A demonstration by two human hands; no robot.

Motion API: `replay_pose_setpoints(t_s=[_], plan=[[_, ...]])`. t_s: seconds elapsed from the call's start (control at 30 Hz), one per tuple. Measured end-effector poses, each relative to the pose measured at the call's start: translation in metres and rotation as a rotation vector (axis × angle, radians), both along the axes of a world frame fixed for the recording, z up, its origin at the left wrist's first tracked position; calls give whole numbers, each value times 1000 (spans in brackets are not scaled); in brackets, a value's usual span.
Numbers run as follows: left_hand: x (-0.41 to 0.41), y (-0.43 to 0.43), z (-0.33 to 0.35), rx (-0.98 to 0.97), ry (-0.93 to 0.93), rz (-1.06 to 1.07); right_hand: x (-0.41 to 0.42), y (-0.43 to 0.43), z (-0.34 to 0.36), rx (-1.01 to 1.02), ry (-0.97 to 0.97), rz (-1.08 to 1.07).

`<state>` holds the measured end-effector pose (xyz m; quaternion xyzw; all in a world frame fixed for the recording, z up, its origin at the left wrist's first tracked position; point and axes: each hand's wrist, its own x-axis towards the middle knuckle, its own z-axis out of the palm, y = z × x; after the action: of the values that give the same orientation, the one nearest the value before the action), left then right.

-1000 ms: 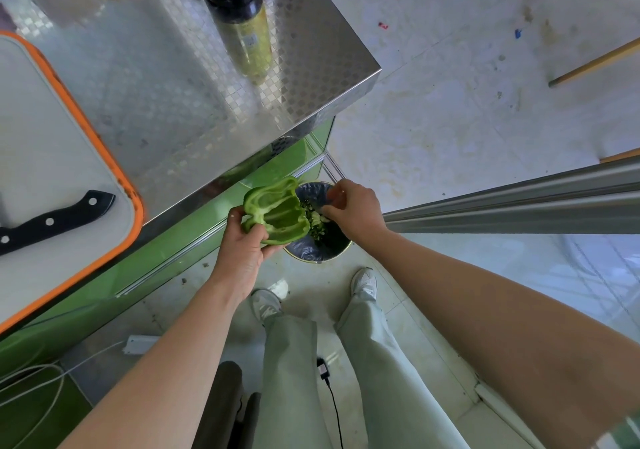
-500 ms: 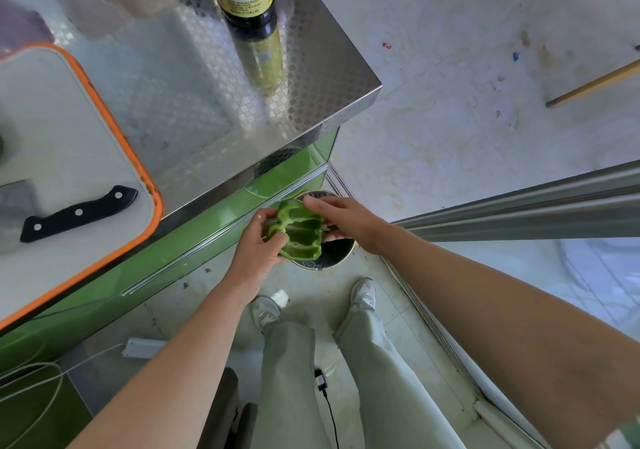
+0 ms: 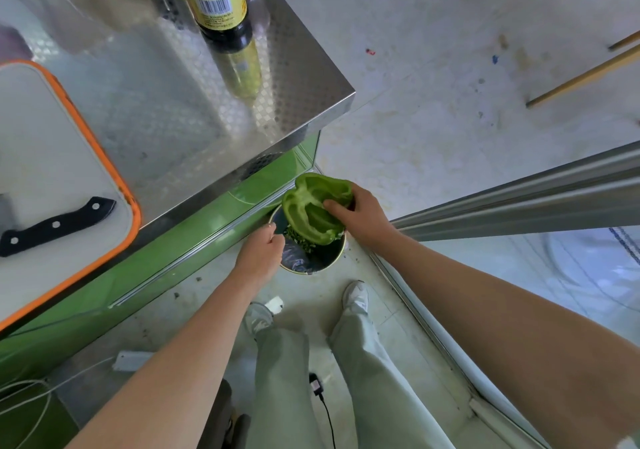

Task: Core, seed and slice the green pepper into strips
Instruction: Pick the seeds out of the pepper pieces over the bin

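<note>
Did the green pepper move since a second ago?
Yes. The green pepper passed from the left hand to the right hand, shifting rightward from the left rim of the bin to above its far side.

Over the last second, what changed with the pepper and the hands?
The green pepper changed hands. The left hand held it a second ago, then both hands met on it. Now the right hand grips it over the bin, and the left hand has let go and sits at the bin's rim. The knife on the cutting board and the bottle stayed put.
</note>
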<state>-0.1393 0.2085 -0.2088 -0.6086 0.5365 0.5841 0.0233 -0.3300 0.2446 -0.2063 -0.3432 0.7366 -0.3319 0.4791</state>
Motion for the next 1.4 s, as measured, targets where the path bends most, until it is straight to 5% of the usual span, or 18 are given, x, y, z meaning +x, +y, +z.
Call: replay_pose_setpoints(t_s=[0.17,0.33,0.43,0.93,1.3,1.4], plan=[[-15,-6,-8,-130,-196,-215,2,1,7,-126,173,164],[-17,-8,-9,-179,-204,-346,-5,-3,-3,-99,417,256],[-12,-10,-15,-176,-215,-379,-8,-2,-1,-177,365,233],[-2,-10,-4,-187,86,-101,0,-10,-2,32,486,203],[-7,-7,29,-177,181,170,0,-7,6,92,414,156],[-10,-10,30,23,258,323,-1,-3,12,81,231,108]])
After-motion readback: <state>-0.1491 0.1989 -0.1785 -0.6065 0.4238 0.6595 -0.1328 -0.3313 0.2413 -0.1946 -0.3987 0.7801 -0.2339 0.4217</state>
